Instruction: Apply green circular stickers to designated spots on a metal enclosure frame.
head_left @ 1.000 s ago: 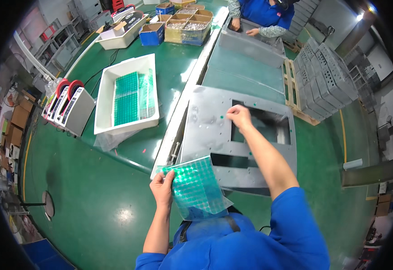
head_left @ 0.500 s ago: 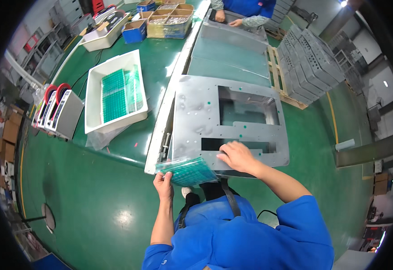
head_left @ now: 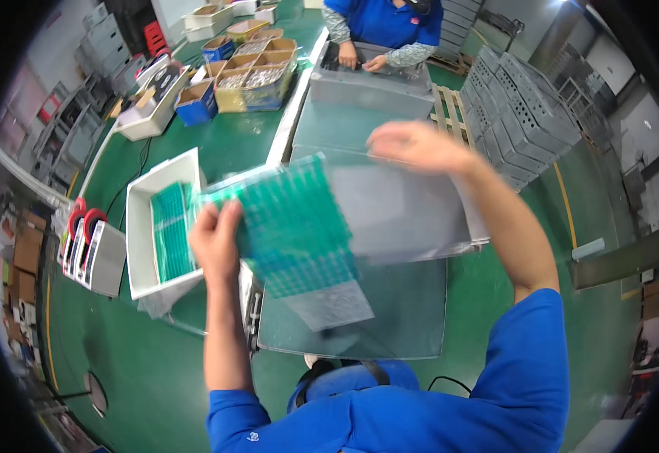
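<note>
My left hand [head_left: 218, 235] pinches the upper left edge of a green sheet of small round pieces [head_left: 295, 226] in clear plastic, which hangs above the work surface. A pale, see-through strip [head_left: 333, 302] shows at the sheet's lower end. Beyond the sheet, a grey sheet-metal housing [head_left: 412, 215] is tilted, with a plain side showing and its cut-out face hidden. My right hand [head_left: 420, 145], blurred, is at the housing's far edge with its fingers stretched out; whether it touches the metal I cannot tell. More green sheets [head_left: 169, 238] lie in a white bin [head_left: 141, 253] at left.
A green mat [head_left: 375, 332] covers the work surface. White devices with red rings [head_left: 101, 257] stand left of the bin. Divided cardboard boxes [head_left: 265, 83] hold small parts farther back. Across from me, a co-worker's hands [head_left: 360, 59] work at another grey housing [head_left: 375, 90]. Stacked housings [head_left: 514, 113] stand at right.
The housing, flat with its cut-out face up before, is now tilted and farther away. My right hand has moved from its near opening to its far edge. My left hand has raised the green sheet.
</note>
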Tool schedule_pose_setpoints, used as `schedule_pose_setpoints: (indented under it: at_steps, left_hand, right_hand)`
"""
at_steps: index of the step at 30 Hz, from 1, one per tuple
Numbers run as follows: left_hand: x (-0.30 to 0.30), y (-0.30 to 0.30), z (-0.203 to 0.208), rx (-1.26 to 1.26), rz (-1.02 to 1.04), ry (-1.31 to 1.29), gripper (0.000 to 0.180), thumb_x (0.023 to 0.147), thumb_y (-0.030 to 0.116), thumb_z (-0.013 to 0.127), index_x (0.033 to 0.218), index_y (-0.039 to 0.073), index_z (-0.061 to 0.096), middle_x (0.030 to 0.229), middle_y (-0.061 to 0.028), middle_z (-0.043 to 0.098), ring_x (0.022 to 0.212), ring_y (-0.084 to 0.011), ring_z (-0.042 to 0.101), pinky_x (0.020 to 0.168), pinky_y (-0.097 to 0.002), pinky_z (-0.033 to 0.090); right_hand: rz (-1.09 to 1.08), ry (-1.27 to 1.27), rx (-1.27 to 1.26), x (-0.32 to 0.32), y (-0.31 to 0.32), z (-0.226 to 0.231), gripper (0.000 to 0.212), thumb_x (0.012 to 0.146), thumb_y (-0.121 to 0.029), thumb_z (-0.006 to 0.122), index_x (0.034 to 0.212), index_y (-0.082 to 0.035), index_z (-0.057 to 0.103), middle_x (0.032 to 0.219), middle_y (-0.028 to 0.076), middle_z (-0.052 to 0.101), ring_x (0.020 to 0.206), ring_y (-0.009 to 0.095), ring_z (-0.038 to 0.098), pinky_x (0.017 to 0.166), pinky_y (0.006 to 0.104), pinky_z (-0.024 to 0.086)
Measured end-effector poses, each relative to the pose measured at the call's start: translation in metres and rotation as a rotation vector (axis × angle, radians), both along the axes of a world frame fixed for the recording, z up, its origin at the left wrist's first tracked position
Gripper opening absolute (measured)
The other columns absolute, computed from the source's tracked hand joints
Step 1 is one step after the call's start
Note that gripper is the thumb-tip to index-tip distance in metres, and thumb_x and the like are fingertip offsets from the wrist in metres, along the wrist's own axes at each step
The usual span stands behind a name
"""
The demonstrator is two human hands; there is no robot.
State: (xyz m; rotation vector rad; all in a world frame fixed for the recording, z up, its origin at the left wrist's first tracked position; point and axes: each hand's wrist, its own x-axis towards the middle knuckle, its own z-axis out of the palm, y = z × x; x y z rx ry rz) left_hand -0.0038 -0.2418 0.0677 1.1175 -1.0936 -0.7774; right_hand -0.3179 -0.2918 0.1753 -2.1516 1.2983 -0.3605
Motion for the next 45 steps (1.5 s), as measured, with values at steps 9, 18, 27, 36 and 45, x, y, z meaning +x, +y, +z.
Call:
schedule_pose_setpoints:
  at_steps: [9, 18, 27, 36, 45]
  left_hand:
    - [-0.053, -0.203, 0.079, 0.095, -0.329, -0.079, 0.019, 0.076, 0.021, 0.067, 0.067, 0.008, 0.056, 0.064, 0.0062, 0.050, 0.053, -0.0019, 0.041, 0.050, -0.0165, 0.030]
    - [-0.036, -0.332, 0.010, -0.086, -0.334, -0.336, 0.023, 0.075, 0.024, 0.067, 0.083, 0.003, 0.063, 0.077, 0.0017, 0.058, 0.070, -0.0065, 0.048, 0.064, -0.0200, 0.036]
    - [-0.045, -0.333, 0.002, -0.295, -0.376, -0.610, 0.041, 0.087, 0.029, 0.045, 0.116, 0.001, 0.047, 0.118, -0.0156, 0.047, 0.096, -0.0301, 0.053, 0.080, -0.0435, 0.046]
    - [-0.177, 0.134, -0.078, -0.806, -1.128, -0.594, 0.031, 0.087, 0.027, 0.046, 0.106, 0.003, 0.052, 0.105, -0.0143, 0.052, 0.088, -0.0281, 0.055, 0.075, -0.0414, 0.045]
    - [-0.196, 0.302, -0.059, -0.894, -0.916, -1.063, 0.024, 0.087, 0.024, 0.046, 0.096, 0.005, 0.057, 0.092, -0.0131, 0.056, 0.081, -0.0262, 0.056, 0.070, -0.0394, 0.045]
  right_hand:
    - [-0.596, -1.260, -0.045, -0.203, -0.024, -0.108, 0.049, 0.088, -0.035, 0.043, 0.130, -0.010, 0.034, 0.135, 0.004, 0.028, 0.124, 0.020, 0.025, 0.103, 0.0372, 0.016]
    - [-0.537, -1.367, -0.267, -0.193, -0.026, -0.125, 0.050, 0.088, -0.030, 0.044, 0.131, -0.009, 0.031, 0.132, 0.007, 0.034, 0.122, 0.018, 0.030, 0.102, 0.0351, 0.021]
    - [-1.453, -1.091, -0.739, -0.027, 0.271, -0.296, 0.031, 0.086, -0.027, 0.052, 0.106, -0.003, 0.053, 0.104, 0.007, 0.057, 0.096, 0.016, 0.054, 0.082, 0.0293, 0.044]
    - [-3.216, -0.195, 0.565, 0.356, 0.823, -0.404, 0.026, 0.068, -0.028, 0.058, 0.083, -0.007, 0.066, 0.076, 0.011, 0.064, 0.076, 0.023, 0.062, 0.071, 0.0331, 0.047]
    - [-3.295, 0.375, 1.201, 0.521, 1.160, -0.429, 0.074, 0.059, -0.042, 0.068, 0.119, -0.007, 0.044, 0.118, 0.017, 0.047, 0.109, 0.030, 0.045, 0.090, 0.0396, 0.038]
